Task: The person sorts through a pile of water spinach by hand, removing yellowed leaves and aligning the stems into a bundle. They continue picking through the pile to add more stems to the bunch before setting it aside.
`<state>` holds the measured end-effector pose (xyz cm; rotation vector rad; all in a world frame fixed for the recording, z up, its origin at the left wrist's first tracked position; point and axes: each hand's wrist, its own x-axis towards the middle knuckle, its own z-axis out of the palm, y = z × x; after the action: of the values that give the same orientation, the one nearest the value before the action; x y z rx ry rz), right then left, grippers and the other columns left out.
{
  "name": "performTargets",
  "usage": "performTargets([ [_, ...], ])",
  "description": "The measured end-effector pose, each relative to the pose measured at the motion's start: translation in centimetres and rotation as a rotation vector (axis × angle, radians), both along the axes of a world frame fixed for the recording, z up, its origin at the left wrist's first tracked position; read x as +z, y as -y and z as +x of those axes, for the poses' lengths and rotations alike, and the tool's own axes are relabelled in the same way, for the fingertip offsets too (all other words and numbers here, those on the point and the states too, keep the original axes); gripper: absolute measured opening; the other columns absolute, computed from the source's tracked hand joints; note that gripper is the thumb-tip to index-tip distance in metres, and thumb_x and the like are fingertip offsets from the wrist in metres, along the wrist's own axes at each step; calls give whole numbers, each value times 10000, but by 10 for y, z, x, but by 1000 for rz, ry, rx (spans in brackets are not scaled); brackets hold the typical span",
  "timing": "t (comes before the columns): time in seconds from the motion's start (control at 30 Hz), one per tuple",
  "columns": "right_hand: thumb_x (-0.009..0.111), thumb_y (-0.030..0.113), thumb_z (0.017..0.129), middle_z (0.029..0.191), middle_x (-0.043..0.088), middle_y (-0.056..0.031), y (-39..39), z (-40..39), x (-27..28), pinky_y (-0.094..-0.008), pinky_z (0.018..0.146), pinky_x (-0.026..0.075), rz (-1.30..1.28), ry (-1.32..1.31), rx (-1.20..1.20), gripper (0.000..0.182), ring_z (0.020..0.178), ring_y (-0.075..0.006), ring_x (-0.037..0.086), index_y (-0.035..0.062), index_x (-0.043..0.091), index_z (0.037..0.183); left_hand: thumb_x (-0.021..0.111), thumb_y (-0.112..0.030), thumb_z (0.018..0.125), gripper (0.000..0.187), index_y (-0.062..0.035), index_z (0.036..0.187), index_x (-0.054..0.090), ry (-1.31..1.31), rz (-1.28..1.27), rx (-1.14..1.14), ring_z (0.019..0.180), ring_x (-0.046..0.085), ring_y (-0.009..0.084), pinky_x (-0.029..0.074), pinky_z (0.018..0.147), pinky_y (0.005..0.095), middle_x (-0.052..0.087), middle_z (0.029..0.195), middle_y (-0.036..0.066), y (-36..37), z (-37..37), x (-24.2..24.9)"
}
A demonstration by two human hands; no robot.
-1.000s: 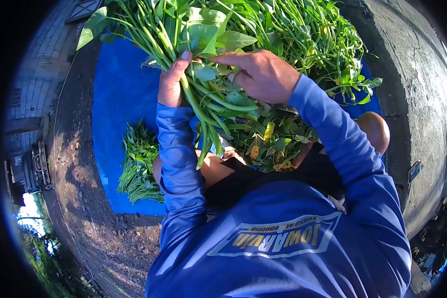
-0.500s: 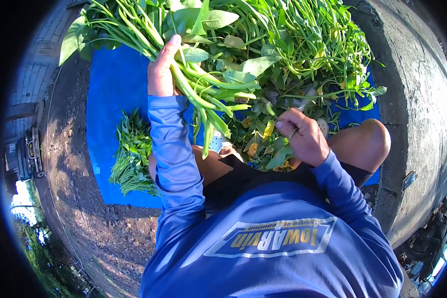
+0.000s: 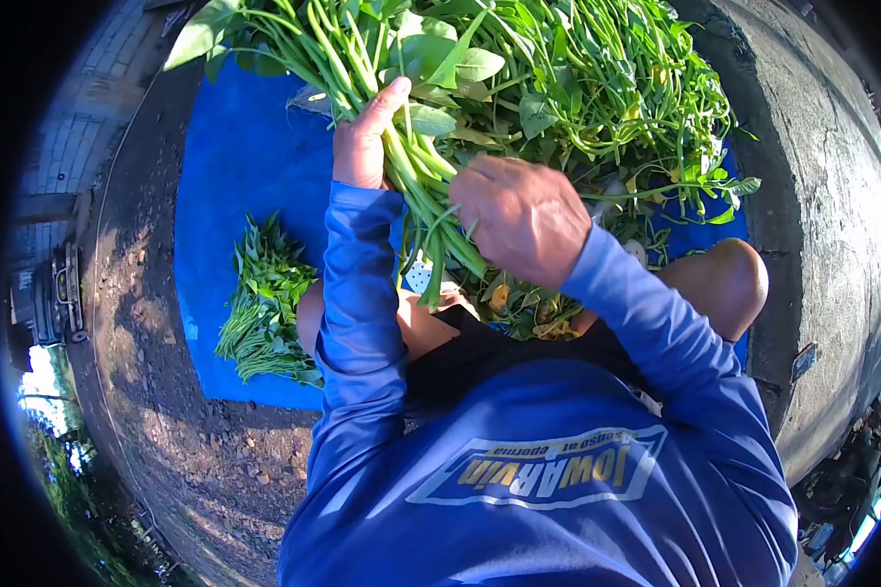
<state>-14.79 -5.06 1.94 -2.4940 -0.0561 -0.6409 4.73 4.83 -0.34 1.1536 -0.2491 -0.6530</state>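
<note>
My left hand (image 3: 367,142) is wrapped round a bunch of long green stems (image 3: 429,210), whose broad leaves spread past the hand at the top left. Against the right side of the cut stem ends is my right hand (image 3: 524,215), its fingers curled in and slightly blurred; whatever they pinch is hidden. Behind both hands lies a large heap of leafy greens (image 3: 597,88). Trimmed leaves, some yellow, lie below my right hand.
A blue sheet (image 3: 255,147) lies under the greens, with a smaller bundle of greens (image 3: 264,303) on its left part. A concrete ledge (image 3: 822,196) runs along the right. Stony ground (image 3: 206,460) borders the sheet.
My right hand has moved up and left to the stems. My left hand and its bunch have shifted slightly right; the green scrap seen by my right fingers is no longer visible.
</note>
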Motion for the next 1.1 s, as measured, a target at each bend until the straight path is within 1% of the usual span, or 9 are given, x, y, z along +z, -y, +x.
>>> performTargets([
  [0.27,652,61,827,930,655,-172,-14,-102,-79,-492,768,568,97,-417,-51,211,890,-389,686,12,626,1031,740,-371,968,343,-43,1057,696,-100,-19,-50,653,722,267,623,614,384,747,873,113,-35,36,9],
  [0.4,652,23,858,1043,696,-183,16,-114,-59,-438,760,572,86,-570,-39,335,906,-356,703,13,652,1193,696,-396,1005,374,-42,1125,687,-153,-111,-51,704,725,295,632,640,451,749,934,108,-39,39,12],
  [0.47,639,3,868,1121,709,-181,29,-93,5,-414,771,579,410,-350,-7,349,935,-339,713,20,676,1215,693,-401,1006,382,-42,1135,686,-160,-70,-56,698,728,298,633,629,444,749,930,108,-38,33,14],
  [0.53,626,-25,873,1089,713,-171,21,-67,33,-400,761,577,404,79,-53,317,935,-321,711,13,687,1181,688,-403,1008,384,-42,1140,685,-177,-36,-146,694,731,301,632,616,440,750,923,106,-35,34,13],
  [0.6,630,-15,890,1008,709,-187,23,-41,25,-436,755,574,245,81,-54,271,928,-352,705,6,676,1156,672,-392,1017,371,-48,1156,681,-170,-15,-139,683,736,287,633,600,425,749,900,102,-26,29,10],
  [0.77,669,130,931,926,667,-175,25,-46,-21,-505,744,544,228,-157,-3,124,855,-408,673,41,590,964,716,-387,988,354,-61,1120,684,-76,53,-31,652,722,259,626,586,389,741,880,88,-19,20,13],
  [0.93,703,221,918,1083,711,-161,27,-104,-74,-488,917,559,276,-803,59,265,1023,-375,701,63,692,1131,763,-421,957,351,-84,1003,672,-149,86,49,630,701,247,608,575,388,723,823,96,-28,33,24],
  [1.0,663,271,915,1207,715,-157,51,-102,-87,-458,968,557,128,-858,-122,344,1105,-366,693,108,728,1211,759,-429,961,386,-89,1113,661,-144,99,24,694,706,220,619,619,362,729,942,76,-33,45,22],
  [1.1,617,242,939,945,753,-203,93,-65,-124,-446,853,589,335,-411,-668,251,907,-394,741,57,763,1025,746,-406,974,349,-104,1125,657,-160,63,47,694,705,219,622,627,359,724,954,74,-26,35,20],
])
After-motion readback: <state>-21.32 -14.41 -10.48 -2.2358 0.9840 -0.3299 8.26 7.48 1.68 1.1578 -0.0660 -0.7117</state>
